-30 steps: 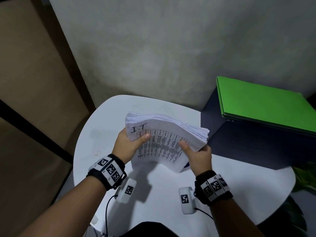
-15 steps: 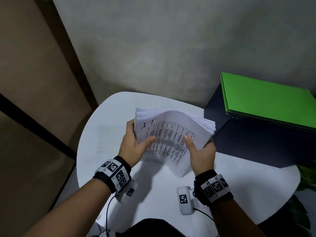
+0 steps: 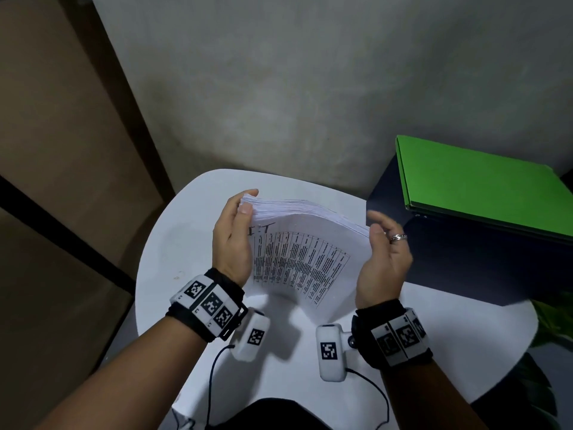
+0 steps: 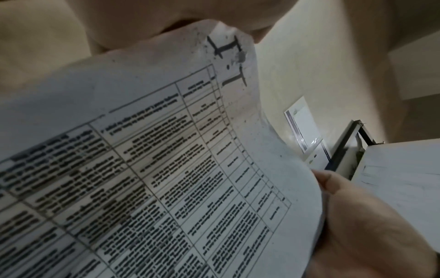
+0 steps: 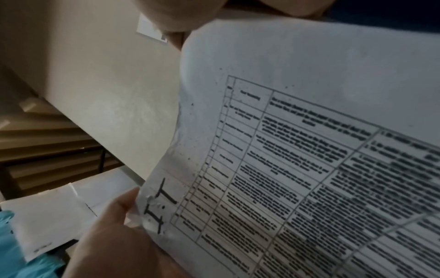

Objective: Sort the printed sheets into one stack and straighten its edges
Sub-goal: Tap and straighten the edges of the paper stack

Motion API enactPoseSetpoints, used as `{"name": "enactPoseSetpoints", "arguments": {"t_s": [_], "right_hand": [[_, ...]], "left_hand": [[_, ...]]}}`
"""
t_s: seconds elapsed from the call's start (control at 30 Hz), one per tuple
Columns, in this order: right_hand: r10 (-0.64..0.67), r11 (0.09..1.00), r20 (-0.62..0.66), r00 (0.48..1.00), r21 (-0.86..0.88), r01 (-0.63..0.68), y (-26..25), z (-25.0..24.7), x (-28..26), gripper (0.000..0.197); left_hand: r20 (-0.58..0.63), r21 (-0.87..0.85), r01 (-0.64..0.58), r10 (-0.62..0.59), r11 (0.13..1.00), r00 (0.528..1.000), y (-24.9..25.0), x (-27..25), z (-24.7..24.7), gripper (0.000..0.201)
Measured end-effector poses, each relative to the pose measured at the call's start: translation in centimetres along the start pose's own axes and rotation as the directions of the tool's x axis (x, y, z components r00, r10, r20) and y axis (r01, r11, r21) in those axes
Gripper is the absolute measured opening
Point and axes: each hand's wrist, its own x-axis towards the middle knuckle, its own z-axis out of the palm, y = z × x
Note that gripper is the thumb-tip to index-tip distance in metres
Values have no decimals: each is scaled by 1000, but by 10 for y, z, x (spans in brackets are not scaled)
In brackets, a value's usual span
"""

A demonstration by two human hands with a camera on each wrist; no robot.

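Note:
A thick stack of printed sheets (image 3: 305, 243) stands tilted over the white round table (image 3: 192, 240), its front page showing a printed table and a handwritten "I.T". My left hand (image 3: 248, 201) holds the top-left corner, thumb in front and fingers behind. My right hand (image 3: 376, 223), with a ring on one finger, cups the right edge, thumb on the front and fingers curled behind. The top edges fan unevenly. The left wrist view shows the page (image 4: 166, 169) and the right thumb (image 4: 338, 197). The right wrist view shows the page (image 5: 309, 150) and the left thumb (image 5: 119, 206).
A green folder (image 3: 477, 184) lies on a dark box (image 3: 465, 268) at the table's right side. Green leaves (image 3: 555, 318) show at the far right. A grey wall stands behind the table, brown panels to the left.
Both hands have slid from the stack's front lower part out to its left and right edges. The stack has shifted slightly away and sits more squarely between them.

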Motion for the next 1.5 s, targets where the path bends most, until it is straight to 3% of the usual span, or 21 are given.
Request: {"name": "enactPoseSetpoints", "arguments": {"t_s": [0.03,0.13,0.17,0.23,0.3,0.37,0.57,0.73,0.8,0.87,0.93,0.97,1.0,1.03,1.07,1.13,1.23,1.3,1.33,1.4,1.5], "right_hand": [[10,1000,28,1000,28,-10,1,-3,-1,23],[33,999,151,988,-1,-34,11,-14,-6,78],[90,996,168,982,-26,-87,14,-15,-8,81],[236,970,144,961,-101,-223,22,-16,-10,57],[282,951,133,950,-166,-260,35,-19,-8,33],[306,945,164,938,-173,-278,39,-21,-7,31],[355,933,195,914,-136,-333,48,-22,-10,51],[369,923,163,915,-176,-341,32,-16,-3,23],[315,934,181,932,-233,-270,20,-15,7,26],[199,935,237,951,-336,-112,11,-11,20,19],[20,847,346,938,-504,168,4,-4,27,18],[-62,759,434,899,-564,325,0,3,30,18],[-125,672,510,851,-588,451,-5,11,32,17],[-161,613,556,815,-591,524,-10,18,33,15],[-192,610,571,798,-567,554,-14,23,34,14],[-238,653,485,841,-561,509,-9,20,30,27],[-200,658,57,978,-732,177,13,-8,21,91],[-3,814,-166,986,-573,-94,35,-31,22,115],[139,898,-159,978,-395,-192,45,-39,24,117],[343,936,-2,939,-82,-342,60,-49,30,100],[384,921,69,921,-95,-377,53,-47,33,38]], "left_hand": [[-1,2,0,0,1000,1000,-1,1,0,54],[101,-57,38,-32,998,994,-8,3,-8,71],[146,-55,52,-44,997,988,-11,2,-12,83],[223,-4,47,-44,999,974,-17,1,-16,95],[279,-4,65,-61,998,958,-21,2,-18,95],[273,-28,88,-77,996,959,-26,5,-21,97],[288,-117,228,-187,967,939,-48,6,-20,113],[301,-24,233,-215,972,929,-37,10,-21,112],[203,38,106,-112,994,973,-18,15,-23,117],[152,254,-145,108,956,982,8,23,-22,124],[287,523,-402,288,751,913,34,32,-14,120],[387,601,-489,305,631,870,42,36,-8,104],[471,630,-551,294,547,832,45,39,-2,77],[526,627,-583,272,517,806,47,41,2,46],[541,610,-572,240,548,806,47,42,2,28],[482,577,-478,196,663,854,39,42,-5,24],[293,470,-232,97,852,951,27,44,-29,17],[206,341,-42,-31,939,978,17,47,-49,28],[186,304,22,-82,952,979,10,48,-58,32],[163,262,98,-145,960,976,1,48,-67,33],[92,261,118,-146,958,985,-11,34,-60,34]]}}
